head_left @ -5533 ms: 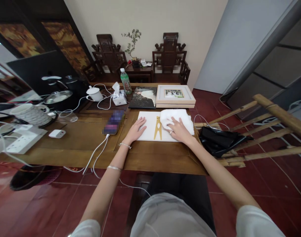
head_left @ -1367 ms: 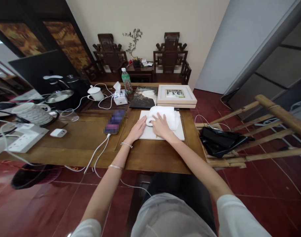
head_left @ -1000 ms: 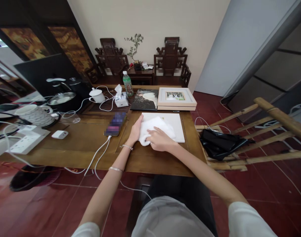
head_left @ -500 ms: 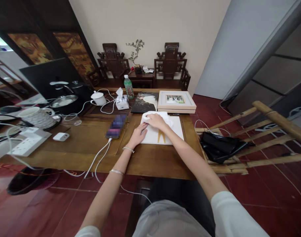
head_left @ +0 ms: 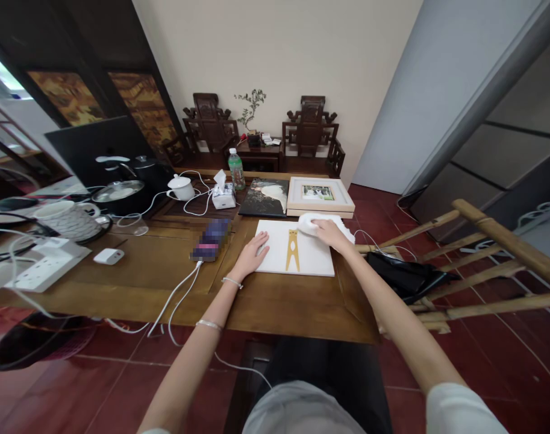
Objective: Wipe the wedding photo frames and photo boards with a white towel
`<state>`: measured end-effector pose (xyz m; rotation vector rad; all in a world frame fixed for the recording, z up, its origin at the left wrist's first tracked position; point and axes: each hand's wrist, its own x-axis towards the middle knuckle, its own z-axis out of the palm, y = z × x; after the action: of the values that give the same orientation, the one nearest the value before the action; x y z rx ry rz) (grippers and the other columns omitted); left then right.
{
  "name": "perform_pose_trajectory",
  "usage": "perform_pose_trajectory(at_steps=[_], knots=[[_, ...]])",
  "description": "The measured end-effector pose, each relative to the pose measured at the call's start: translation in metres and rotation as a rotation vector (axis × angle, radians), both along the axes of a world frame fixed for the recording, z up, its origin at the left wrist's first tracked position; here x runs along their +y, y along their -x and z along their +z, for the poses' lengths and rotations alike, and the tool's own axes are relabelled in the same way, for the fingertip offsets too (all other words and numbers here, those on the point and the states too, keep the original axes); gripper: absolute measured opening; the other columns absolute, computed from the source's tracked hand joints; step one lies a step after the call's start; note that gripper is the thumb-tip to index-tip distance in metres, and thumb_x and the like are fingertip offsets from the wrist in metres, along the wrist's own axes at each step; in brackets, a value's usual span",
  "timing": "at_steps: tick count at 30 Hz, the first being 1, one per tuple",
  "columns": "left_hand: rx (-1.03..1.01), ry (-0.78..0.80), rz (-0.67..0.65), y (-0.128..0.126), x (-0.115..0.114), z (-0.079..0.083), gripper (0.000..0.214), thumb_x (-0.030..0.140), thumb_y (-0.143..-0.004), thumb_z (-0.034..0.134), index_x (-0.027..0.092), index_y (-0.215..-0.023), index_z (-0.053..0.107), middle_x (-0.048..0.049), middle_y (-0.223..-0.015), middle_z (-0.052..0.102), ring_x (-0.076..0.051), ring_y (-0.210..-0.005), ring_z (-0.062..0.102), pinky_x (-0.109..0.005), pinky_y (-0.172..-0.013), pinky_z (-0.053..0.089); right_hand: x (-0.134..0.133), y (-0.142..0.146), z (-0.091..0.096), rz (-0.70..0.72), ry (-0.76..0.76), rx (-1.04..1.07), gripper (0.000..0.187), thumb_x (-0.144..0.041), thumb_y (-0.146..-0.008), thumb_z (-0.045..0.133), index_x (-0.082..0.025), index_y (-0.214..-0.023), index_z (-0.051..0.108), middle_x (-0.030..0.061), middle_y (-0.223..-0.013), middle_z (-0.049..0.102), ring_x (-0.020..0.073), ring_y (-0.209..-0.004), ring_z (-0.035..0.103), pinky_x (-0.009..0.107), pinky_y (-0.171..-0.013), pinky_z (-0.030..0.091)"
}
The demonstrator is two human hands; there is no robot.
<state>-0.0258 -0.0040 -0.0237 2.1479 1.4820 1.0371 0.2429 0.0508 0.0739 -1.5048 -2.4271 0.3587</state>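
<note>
A flat white board (head_left: 275, 253) lies near the front of the wooden table, with a tan, two-pronged flat shape (head_left: 293, 248) in its middle. My left hand (head_left: 253, 254) rests on the board's left edge, fingers stretched out and holding nothing. At the far right corner, my right hand (head_left: 331, 234) presses a folded white cloth (head_left: 308, 223) against the board. The fingers of that hand are bent over the cloth and partly hidden.
Behind the board are a white picture frame (head_left: 344, 191) and a dark photo panel (head_left: 255, 198). A tissue box (head_left: 224, 198), green bottle (head_left: 236, 170), lidded cup (head_left: 182, 189) and phone (head_left: 210, 240) on a cable stand to the left. A bamboo chair (head_left: 496, 226) is at right.
My right hand and the cloth have moved right across the board, uncovering the tan shape. My left hand stays at the left edge, now apart from the right.
</note>
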Motion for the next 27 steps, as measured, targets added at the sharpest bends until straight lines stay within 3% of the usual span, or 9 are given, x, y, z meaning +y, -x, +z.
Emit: perform_pose_trajectory(at_steps=[3,7,10,13,16,21,24,27], knots=[[-0.004,0.001,0.009,0.0,0.001,-0.002,0.048,0.042,-0.09,0.043,0.013,-0.126,0.057,-0.0131,-0.139,0.049,-0.024,-0.134,0.039,-0.042,-0.114,0.028,-0.028,-0.033,-0.023,0.04,-0.066,-0.025,0.041,-0.007,-0.076,0.034,-0.015,-0.099,0.066,0.0119,-0.115,0.067,0.0249,-0.108,0.059,0.038,-0.099,0.038],[-0.013,-0.001,0.009,0.001,0.002,-0.005,0.048,0.042,-0.09,0.044,0.013,-0.126,0.057,-0.0124,-0.139,0.05,-0.023,-0.134,0.039,-0.042,-0.114,0.028,-0.088,-0.051,-0.05,0.168,-0.169,-0.014,0.037,-0.003,-0.071,0.038,-0.013,-0.095,0.065,0.0167,-0.138,0.049,0.0243,-0.13,0.042,0.049,-0.112,0.02],[-0.014,-0.013,0.012,0.001,0.003,-0.006,0.048,0.042,-0.089,0.044,0.014,-0.125,0.058,-0.0115,-0.138,0.05,-0.024,-0.133,0.04,-0.042,-0.114,0.029,-0.129,-0.054,-0.054,0.277,-0.185,-0.007,0.036,-0.001,-0.068,0.04,-0.014,-0.091,0.065,0.0171,-0.139,0.047,0.0244,-0.137,0.033,0.055,-0.113,0.018],[-0.005,-0.013,0.012,0.001,0.003,-0.005,0.047,0.041,-0.089,0.045,0.014,-0.125,0.058,-0.0115,-0.138,0.05,-0.024,-0.133,0.04,-0.043,-0.113,0.029,-0.146,-0.055,-0.052,0.328,-0.194,0.027,0.039,0.001,-0.064,0.041,-0.017,-0.09,0.064,0.014,-0.139,0.049,0.0241,-0.138,0.029,0.057,-0.112,0.019],[-0.005,-0.01,0.009,0.0,0.002,-0.003,0.048,0.04,-0.089,0.044,0.012,-0.125,0.057,-0.0124,-0.138,0.051,-0.023,-0.133,0.041,-0.043,-0.113,0.029,-0.133,-0.054,-0.05,0.327,-0.169,0.05,0.041,0.001,-0.065,0.04,-0.017,-0.093,0.064,0.0151,-0.134,0.053,0.0234,-0.137,0.032,0.056,-0.112,0.02],[-0.013,-0.01,0.001,0.001,0.003,-0.004,0.047,0.04,-0.088,0.045,0.014,-0.124,0.058,-0.012,-0.137,0.051,-0.024,-0.133,0.041,-0.044,-0.113,0.03,-0.072,-0.042,-0.05,0.259,-0.113,0.006,0.048,0.001,-0.066,0.039,-0.012,-0.106,0.062,0.0187,-0.131,0.055,0.0249,-0.137,0.033,0.055,-0.111,0.02],[-0.021,-0.019,-0.01,0.003,0.004,-0.006,0.048,0.04,-0.088,0.045,0.012,-0.125,0.058,-0.0128,-0.137,0.051,-0.024,-0.133,0.041,-0.044,-0.113,0.03,-0.036,-0.03,-0.047,0.199,-0.11,-0.011,0.051,0.002,-0.066,0.038,-0.013,-0.109,0.062,0.0165,-0.13,0.056,0.0263,-0.136,0.033,0.058,-0.109,0.021],[-0.017,-0.027,-0.012,0.003,0.005,-0.008,0.048,0.04,-0.088,0.044,0.011,-0.125,0.058,-0.0135,-0.137,0.051,-0.024,-0.133,0.041,-0.043,-0.113,0.03,-0.02,-0.021,-0.047,0.154,-0.113,-0.032,0.054,0.003,-0.067,0.037,-0.013,-0.112,0.061,0.0171,-0.131,0.055,0.0275,-0.137,0.031,0.06,-0.108,0.02]])
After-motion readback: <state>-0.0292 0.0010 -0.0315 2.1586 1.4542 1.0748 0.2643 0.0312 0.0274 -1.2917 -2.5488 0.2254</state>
